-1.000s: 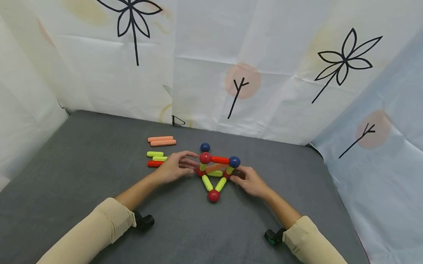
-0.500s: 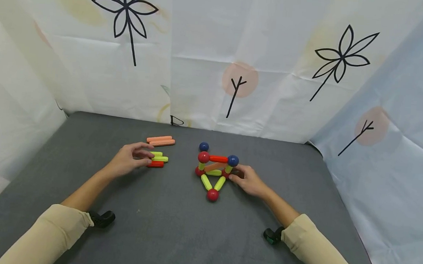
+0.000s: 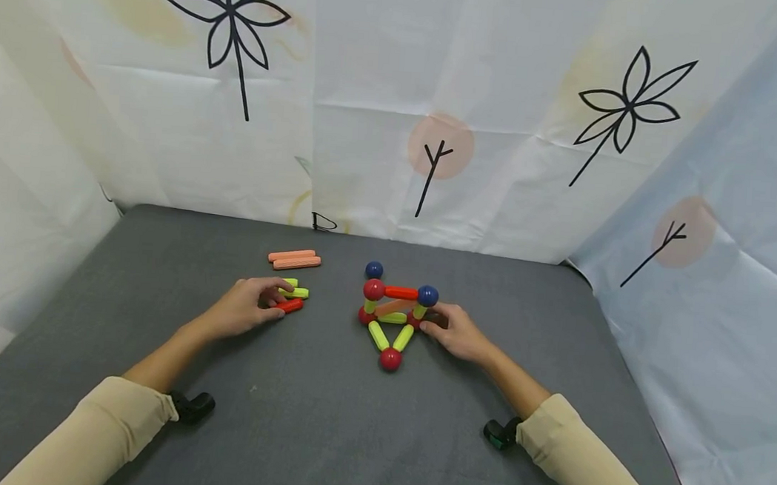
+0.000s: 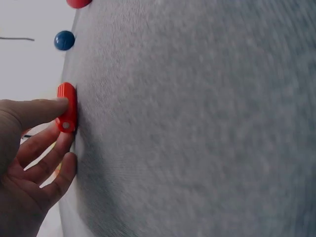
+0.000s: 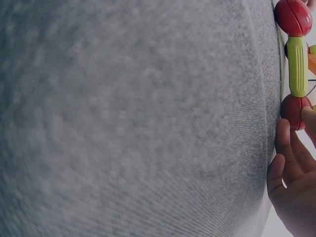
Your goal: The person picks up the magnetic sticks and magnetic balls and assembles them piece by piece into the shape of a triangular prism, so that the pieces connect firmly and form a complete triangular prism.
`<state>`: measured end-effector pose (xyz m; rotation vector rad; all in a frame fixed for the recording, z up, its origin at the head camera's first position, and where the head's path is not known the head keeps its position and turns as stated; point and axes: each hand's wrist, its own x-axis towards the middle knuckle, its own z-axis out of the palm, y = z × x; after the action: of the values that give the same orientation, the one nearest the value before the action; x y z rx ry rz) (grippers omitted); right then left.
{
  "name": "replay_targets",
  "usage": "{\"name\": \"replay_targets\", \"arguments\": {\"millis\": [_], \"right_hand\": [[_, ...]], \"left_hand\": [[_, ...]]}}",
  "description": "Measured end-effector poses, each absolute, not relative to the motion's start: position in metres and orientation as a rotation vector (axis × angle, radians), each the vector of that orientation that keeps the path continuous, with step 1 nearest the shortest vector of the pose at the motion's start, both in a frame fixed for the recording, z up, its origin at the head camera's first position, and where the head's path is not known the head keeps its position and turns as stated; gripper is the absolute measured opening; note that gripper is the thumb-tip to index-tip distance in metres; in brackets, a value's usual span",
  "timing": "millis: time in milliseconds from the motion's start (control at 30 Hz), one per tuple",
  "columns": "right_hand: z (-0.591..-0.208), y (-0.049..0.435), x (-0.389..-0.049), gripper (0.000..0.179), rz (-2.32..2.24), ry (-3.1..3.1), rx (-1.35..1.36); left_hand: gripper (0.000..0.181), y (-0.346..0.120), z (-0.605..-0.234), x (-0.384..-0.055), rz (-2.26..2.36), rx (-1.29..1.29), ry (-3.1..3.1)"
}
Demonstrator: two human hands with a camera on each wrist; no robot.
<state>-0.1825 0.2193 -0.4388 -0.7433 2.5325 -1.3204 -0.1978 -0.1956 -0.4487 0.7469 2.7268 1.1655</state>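
Note:
In the head view my left hand [image 3: 244, 308] pinches a red magnetic rod [image 3: 289, 306], which lies slightly tilted at the table. The left wrist view shows the thumb on this red rod [image 4: 68, 109] and fingers behind it. My right hand [image 3: 459, 334] grips a red ball [image 5: 291, 112] at the lower right corner of a magnetic ball-and-rod frame. Yellow-green rods [image 3: 403, 338] form its triangular base, with a red ball [image 3: 391, 359] at the near corner. Higher up, another red rod [image 3: 401, 292] joins a red ball [image 3: 374, 289] and a blue ball [image 3: 427, 295].
Two yellow-green rods [image 3: 298, 293] lie just beyond the left fingers, partly covered. Farther back are two orange rods [image 3: 297, 263]. A dark blue ball [image 3: 374, 270] shows behind the frame. Patterned white cloth [image 3: 366, 174] hangs along the grey table's [image 3: 323, 431] back edge.
My left hand has moved left from the frame to the loose rods and taken hold of the red rod, which is now turned slightly. The right hand has stayed at the frame.

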Motion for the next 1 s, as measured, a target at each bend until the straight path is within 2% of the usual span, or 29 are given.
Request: {"name": "replay_targets", "arguments": {"millis": [200, 433, 700, 1000], "right_hand": [[-0.443, 0.222, -0.184, 0.029, -1.335, 2.513, -0.744], [-0.442, 0.223, -0.183, 0.028, -1.328, 2.518, -0.742], [-0.442, 0.224, -0.184, 0.028, -1.325, 2.519, -0.757], [-0.441, 0.220, -0.185, 0.027, -1.318, 2.515, -0.747]], "left_hand": [[0.041, -0.175, -0.446, -0.191, 1.176, 0.864, 2.640], [0.045, -0.126, -0.440, -0.176, 1.318, 0.900, 2.425], [0.029, -0.075, -0.438, -0.167, 1.512, 1.066, 2.245], [0.032, -0.044, -0.441, -0.164, 1.441, 1.152, 2.239]]}}
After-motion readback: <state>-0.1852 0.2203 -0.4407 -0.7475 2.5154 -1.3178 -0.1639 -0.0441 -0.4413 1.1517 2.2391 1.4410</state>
